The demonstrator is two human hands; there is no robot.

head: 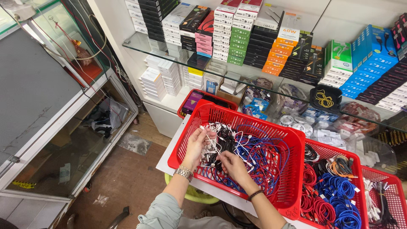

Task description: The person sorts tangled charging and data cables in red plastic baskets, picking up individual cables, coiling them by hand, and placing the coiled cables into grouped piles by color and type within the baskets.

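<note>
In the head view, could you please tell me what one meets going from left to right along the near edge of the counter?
Left hand → right hand, both in the big red basket of tangled cables → second red basket of coiled cables → third red basket.

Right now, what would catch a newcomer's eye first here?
The big red basket at centre, heaped with tangled blue, white and black cables. Both hands, left hand and right hand, dig into that heap. Behind, glass shelves carry stacks of colourful boxes.
</note>
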